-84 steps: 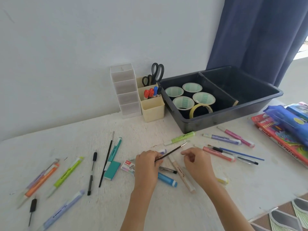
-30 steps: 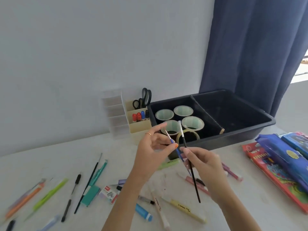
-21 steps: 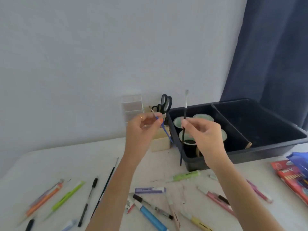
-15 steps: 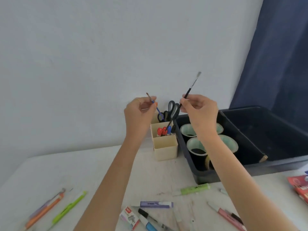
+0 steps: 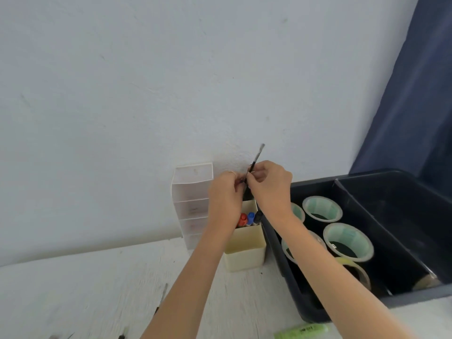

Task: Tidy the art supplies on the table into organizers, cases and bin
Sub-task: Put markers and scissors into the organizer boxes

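The right hand [image 5: 269, 187] is pinching a black paintbrush [image 5: 256, 157] between thumb and fingertips, partway along the handle. The brush is standing almost upright and leaning slightly right at the top, with the bristles up against the wall and the handle end pointing down. The fingers are hiding the lower handle, so its depth cannot be told.

The left hand [image 5: 225, 194] is sitting just beside the right, with its fingers curling in toward the same spot. Whether it is grasping anything cannot be told.

The cream organizer [image 5: 247, 250] is standing on the worktop [image 5: 73, 289] directly below both hands, between the clear drawer unit [image 5: 192, 189] and the dark bin [image 5: 367, 182]. Its rear compartment is lying under the brush's lower end, behind the compartment holding the red, blue and black markers [image 5: 247, 218].

The brush's long axis is lining up with that rear opening. The coming move is therefore probably a straight lowering along this axis, followed by a release. The right hand is carrying the brush and is the one placed to do it.

A green highlighter [image 5: 300, 330] is lying on the worktop at the near edge, waiting to be sorted.
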### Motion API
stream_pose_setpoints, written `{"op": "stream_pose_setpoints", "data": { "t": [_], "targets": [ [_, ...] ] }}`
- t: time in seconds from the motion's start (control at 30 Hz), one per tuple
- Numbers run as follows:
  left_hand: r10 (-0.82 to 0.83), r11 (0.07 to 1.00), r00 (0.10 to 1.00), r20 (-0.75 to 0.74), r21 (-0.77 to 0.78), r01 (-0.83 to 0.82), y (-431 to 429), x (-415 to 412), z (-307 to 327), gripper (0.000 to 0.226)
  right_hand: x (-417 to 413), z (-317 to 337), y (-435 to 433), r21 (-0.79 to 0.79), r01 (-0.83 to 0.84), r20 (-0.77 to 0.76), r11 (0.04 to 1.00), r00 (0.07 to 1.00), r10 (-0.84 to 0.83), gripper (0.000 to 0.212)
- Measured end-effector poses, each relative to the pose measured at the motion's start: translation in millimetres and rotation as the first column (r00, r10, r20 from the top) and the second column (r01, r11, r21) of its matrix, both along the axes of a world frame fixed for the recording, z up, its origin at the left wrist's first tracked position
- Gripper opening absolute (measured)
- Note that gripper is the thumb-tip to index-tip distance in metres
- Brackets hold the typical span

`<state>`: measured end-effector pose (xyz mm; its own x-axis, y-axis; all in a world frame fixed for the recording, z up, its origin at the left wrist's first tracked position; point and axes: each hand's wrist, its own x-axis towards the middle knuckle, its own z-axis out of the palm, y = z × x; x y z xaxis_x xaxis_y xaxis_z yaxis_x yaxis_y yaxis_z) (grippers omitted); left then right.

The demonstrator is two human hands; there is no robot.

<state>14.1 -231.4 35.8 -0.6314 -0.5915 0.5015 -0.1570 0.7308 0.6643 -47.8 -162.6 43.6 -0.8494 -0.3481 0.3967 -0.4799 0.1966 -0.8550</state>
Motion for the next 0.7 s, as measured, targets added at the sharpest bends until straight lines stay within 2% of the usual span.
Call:
{"op": "stream_pose_setpoints", "data": {
  "t": [0.1, 0.3, 0.4, 0.5, 0.6, 0.7],
  "targets": [
    [0.028, 0.997, 0.999, -0.018, 0.069, -0.026, 1.2, -6.2, -10.4, 0.016, -1.0, -2.2, -1.5, 0.133, 0.006, -0.036, 0.991, 0.999, -0.001, 0.004],
    [0.065, 0.979, 0.997, -0.04, 0.197, -0.056, 6.4, -5.5, -12.1, 0.017, -1.0, -13.7, -5.9, 0.384, -0.064, 0.05, 0.921, 0.998, 0.049, 0.015],
    [0.064, 0.978, 0.997, -0.051, 0.2, -0.053, 8.0, -1.5, -12.2, 0.021, 4.5, -9.1, -0.7, 0.281, -0.09, 0.055, 0.956, 0.995, 0.078, 0.022],
    [0.024, 0.983, 1.0, 0.016, 0.179, -0.027, 8.5, 1.3, -11.2, 0.026, 7.8, -0.6, 7.1, 0.174, -0.075, 0.085, 0.982, 0.995, 0.061, 0.035],
    [-0.002, 0.981, 0.998, 0.055, 0.193, -0.009, 10.9, 7.7, -6.5, 0.044, 8.3, 6.6, 16.3, 0.123, -0.02, 0.03, 0.992, 0.999, 0.016, 0.04],
    [-0.011, 0.982, 1.0, 0.026, 0.188, 0.006, 14.4, 22.8, 0.2, 0.034, 11.7, 13.8, 31.2, 0.052, -0.002, -0.019, 0.999, 1.0, 0.003, 0.035]
  ]
}}
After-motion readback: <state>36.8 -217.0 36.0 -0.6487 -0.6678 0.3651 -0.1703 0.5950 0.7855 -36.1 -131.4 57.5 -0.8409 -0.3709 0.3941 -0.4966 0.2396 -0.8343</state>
